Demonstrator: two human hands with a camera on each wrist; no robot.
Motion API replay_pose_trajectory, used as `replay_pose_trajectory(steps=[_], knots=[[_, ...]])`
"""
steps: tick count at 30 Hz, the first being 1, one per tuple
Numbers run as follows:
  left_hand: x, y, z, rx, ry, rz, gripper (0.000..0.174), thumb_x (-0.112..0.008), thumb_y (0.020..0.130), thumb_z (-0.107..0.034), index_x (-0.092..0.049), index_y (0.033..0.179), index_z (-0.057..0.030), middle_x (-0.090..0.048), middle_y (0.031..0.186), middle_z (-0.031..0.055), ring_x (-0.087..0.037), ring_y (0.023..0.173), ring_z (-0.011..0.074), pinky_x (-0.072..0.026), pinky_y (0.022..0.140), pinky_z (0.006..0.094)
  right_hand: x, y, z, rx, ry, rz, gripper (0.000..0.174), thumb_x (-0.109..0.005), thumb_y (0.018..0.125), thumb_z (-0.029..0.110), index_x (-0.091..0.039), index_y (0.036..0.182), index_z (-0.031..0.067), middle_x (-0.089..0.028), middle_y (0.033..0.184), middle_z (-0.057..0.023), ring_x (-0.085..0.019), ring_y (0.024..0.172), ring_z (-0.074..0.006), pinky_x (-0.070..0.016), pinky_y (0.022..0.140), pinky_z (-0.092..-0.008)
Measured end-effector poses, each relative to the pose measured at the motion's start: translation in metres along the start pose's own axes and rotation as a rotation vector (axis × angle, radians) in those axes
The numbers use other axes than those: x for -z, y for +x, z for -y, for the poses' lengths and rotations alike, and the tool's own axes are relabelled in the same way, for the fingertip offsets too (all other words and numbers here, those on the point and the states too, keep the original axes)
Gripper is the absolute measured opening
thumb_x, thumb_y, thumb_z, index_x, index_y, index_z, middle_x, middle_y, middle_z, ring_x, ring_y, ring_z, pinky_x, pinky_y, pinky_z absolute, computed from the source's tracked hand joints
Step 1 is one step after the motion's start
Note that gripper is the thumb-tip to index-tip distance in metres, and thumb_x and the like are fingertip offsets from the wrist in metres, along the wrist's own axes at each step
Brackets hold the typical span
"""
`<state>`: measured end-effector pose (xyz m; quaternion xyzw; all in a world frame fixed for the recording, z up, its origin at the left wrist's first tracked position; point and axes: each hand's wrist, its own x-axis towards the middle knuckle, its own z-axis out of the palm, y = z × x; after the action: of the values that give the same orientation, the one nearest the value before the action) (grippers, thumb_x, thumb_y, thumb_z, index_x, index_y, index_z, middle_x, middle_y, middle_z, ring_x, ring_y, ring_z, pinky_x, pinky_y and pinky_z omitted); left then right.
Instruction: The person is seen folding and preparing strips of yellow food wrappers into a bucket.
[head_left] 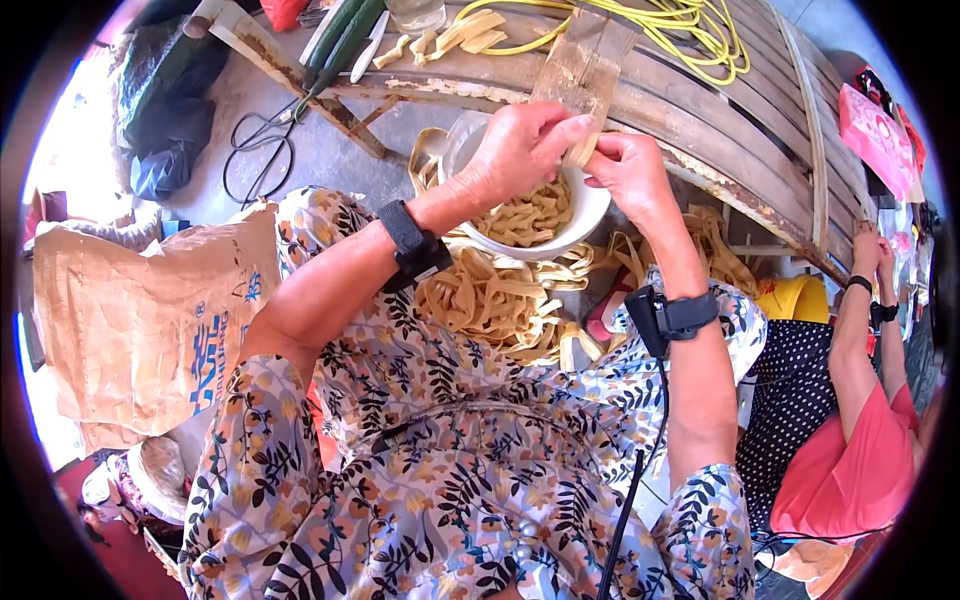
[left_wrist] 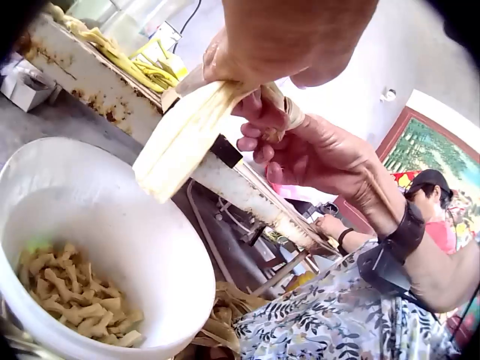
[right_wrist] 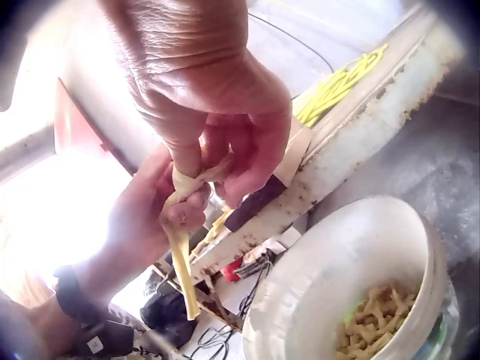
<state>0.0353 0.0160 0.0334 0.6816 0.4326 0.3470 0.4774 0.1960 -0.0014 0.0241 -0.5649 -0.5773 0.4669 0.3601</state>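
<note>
Over a white bucket [head_left: 597,212], both hands work on one pale yellow flat strip [left_wrist: 184,139]. My left hand [head_left: 525,148] grips it near its middle, and a wide flat end hangs over the bucket in the left wrist view. My right hand [head_left: 636,178] pinches the other part with thumb and fingers. In the right wrist view the strip [right_wrist: 180,259] is looped and crosses itself at the fingertips, with a narrow tail dangling. Short knotted pieces [left_wrist: 75,292] of the same pale yellow material lie in the bucket's bottom.
A heap of long strips [head_left: 490,300] lies below the bucket. Beyond stands a slatted bench [head_left: 720,150] holding a wooden board [head_left: 585,60], yellow cord [head_left: 700,40] and cucumbers [head_left: 345,40]. Scissors [head_left: 265,145] hang at left near a paper sack [head_left: 150,320]. Another person [head_left: 850,450] sits at right.
</note>
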Motion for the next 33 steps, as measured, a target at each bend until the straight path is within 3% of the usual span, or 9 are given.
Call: replay_pose_trajectory(steps=[2, 3, 7, 11, 15, 22, 25, 29, 33], knots=[[-0.003, -0.003, -0.001, -0.029, 0.067, -0.006, 0.026, -0.056, 0.084, -0.028, -0.054, 0.087, -0.0021, -0.057, 0.058, 0.0049, -0.052, 0.050, 0.0084, -0.0419, 0.045, 0.0237, -0.003, 0.003, -0.014, 0.043, -0.036, -0.002, 0.015, -0.064, 0.075, 0.018, -0.066, 0.079, 0.0030, -0.057, 0.056, 0.0009, -0.048, 0.054, -0.0033, -0.0404, 0.052, -0.0219], [-0.009, -0.003, 0.006, -0.195, 0.148, -0.082, 0.027, -0.057, 0.083, -0.028, -0.049, 0.088, -0.0032, -0.058, 0.058, 0.0064, -0.054, 0.050, 0.0127, -0.0432, 0.048, 0.0267, -0.006, 0.000, -0.015, 0.109, -0.027, -0.062, 0.014, -0.063, 0.073, 0.015, -0.066, 0.079, 0.0026, -0.061, 0.064, -0.0018, -0.052, 0.059, -0.0072, -0.0430, 0.057, -0.0234], [-0.016, 0.000, 0.017, -0.251, 0.279, -0.135, 0.018, -0.054, 0.083, -0.021, -0.051, 0.089, -0.0045, -0.059, 0.062, 0.0068, -0.055, 0.055, 0.0127, -0.0424, 0.047, 0.0281, -0.020, -0.008, -0.004, 0.351, -0.249, -0.295, 0.011, -0.062, 0.070, 0.005, -0.065, 0.080, 0.0016, -0.061, 0.097, -0.0048, -0.054, 0.085, -0.0163, -0.0431, 0.075, -0.0255], [-0.014, 0.005, 0.017, 0.181, -0.231, -0.125, 0.019, -0.052, 0.085, -0.021, -0.053, 0.094, -0.0046, -0.050, 0.061, -0.0008, -0.043, 0.048, 0.0056, -0.0319, 0.042, 0.0198, -0.011, -0.011, 0.009, 0.557, -0.068, -0.290, 0.010, -0.063, 0.068, 0.000, -0.065, 0.078, -0.0018, -0.058, 0.103, -0.0077, -0.055, 0.086, -0.0162, -0.0440, 0.076, -0.0249], [-0.009, -0.002, -0.005, 0.459, -0.953, 0.070, 0.024, -0.053, 0.087, -0.026, -0.058, 0.090, -0.0028, -0.037, 0.056, -0.0067, -0.026, 0.045, 0.0028, -0.0225, 0.044, 0.0175, 0.005, -0.003, 0.005, 0.195, 0.685, -0.362, 0.006, -0.061, 0.075, 0.001, -0.064, 0.076, -0.0044, -0.058, 0.105, -0.0086, -0.056, 0.082, -0.0113, -0.0470, 0.074, -0.0237], [0.001, -0.004, 0.012, 0.273, -0.554, 0.261, 0.021, -0.050, 0.088, -0.021, -0.059, 0.091, -0.0019, -0.037, 0.058, -0.0079, -0.028, 0.049, 0.0017, -0.0249, 0.045, 0.0169, 0.017, -0.004, 0.000, 0.008, 0.673, -0.354, 0.008, -0.060, 0.077, 0.005, -0.064, 0.081, -0.0010, -0.060, 0.101, -0.0073, -0.057, 0.083, -0.0104, -0.0490, 0.072, -0.0232], [0.011, -0.007, 0.010, 0.414, -0.797, 0.357, 0.022, -0.049, 0.089, -0.020, -0.058, 0.089, -0.0005, -0.038, 0.059, -0.0075, -0.028, 0.048, 0.0019, -0.0250, 0.045, 0.0168, 0.021, -0.006, 0.009, -0.082, 0.567, -0.161, 0.014, -0.061, 0.078, 0.010, -0.063, 0.089, 0.0019, -0.062, 0.091, -0.0041, -0.056, 0.076, -0.0069, -0.0490, 0.067, -0.0206], [0.010, -0.005, 0.019, 0.421, -0.858, 0.445, 0.021, -0.048, 0.089, -0.020, -0.057, 0.087, -0.0009, -0.038, 0.057, -0.0071, -0.029, 0.048, 0.0018, -0.0247, 0.044, 0.0168, 0.003, -0.010, 0.008, -0.089, 0.465, 0.115, 0.018, -0.065, 0.075, 0.016, -0.062, 0.090, 0.0051, -0.060, 0.074, 0.0002, -0.050, 0.060, -0.0013, -0.0366, 0.046, -0.0139], [0.011, -0.003, 0.022, 0.397, -0.833, 0.486, 0.020, -0.047, 0.089, -0.020, -0.056, 0.086, -0.0016, -0.037, 0.056, -0.0074, -0.028, 0.046, 0.0014, -0.0238, 0.043, 0.0170, -0.005, -0.012, 0.006, -0.052, 0.555, 0.057, 0.014, -0.065, 0.074, 0.009, -0.061, 0.087, 0.0032, -0.058, 0.070, 0.0005, -0.045, 0.055, -0.0006, -0.0305, 0.042, -0.0141]])
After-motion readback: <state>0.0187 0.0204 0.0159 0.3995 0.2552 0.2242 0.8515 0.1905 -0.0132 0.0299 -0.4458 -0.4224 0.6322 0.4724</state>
